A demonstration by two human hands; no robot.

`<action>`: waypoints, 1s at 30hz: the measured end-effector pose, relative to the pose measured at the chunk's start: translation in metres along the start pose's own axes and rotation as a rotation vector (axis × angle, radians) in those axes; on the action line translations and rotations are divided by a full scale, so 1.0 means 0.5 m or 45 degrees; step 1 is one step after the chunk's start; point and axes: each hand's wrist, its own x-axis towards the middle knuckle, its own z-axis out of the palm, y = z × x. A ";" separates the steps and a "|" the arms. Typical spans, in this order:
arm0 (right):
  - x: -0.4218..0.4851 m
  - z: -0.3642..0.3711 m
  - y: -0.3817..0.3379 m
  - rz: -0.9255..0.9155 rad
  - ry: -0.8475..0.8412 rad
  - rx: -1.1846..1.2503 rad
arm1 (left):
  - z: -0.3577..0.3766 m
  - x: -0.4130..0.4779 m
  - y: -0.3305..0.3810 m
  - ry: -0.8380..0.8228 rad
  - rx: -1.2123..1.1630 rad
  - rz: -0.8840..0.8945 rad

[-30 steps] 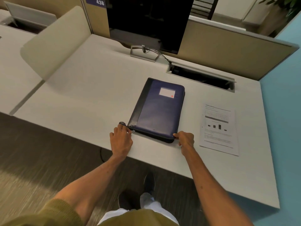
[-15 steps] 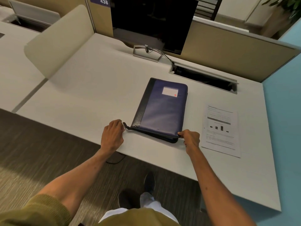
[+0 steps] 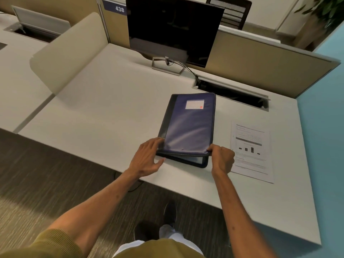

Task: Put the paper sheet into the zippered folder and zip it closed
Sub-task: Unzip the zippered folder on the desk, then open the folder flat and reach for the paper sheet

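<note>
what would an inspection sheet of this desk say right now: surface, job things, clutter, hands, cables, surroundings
surface: white desk, no spills seen
job's things: blue folder lies on the desk, cover lifted a little at its near right corner; paper sheet lies flat to the right of it, not yet inside
clutter: nothing seen
hands: left hand rests with straight fingers on the folder's near left corner; right hand pinches the cover's near right corner
cables: thin cable runs from the monitor to the open hatch
surroundings: beige divider on the left, plant far right
</note>
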 end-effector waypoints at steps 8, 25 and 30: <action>-0.088 0.036 -0.071 -0.491 -0.025 0.025 | 0.034 0.048 0.086 0.173 -0.107 0.163; -0.076 0.168 0.080 -1.117 -0.642 -1.051 | -0.041 0.052 0.012 0.693 -0.902 -0.475; -0.063 0.169 0.104 -1.160 -0.605 -1.218 | -0.064 0.059 -0.028 0.703 -1.259 -0.722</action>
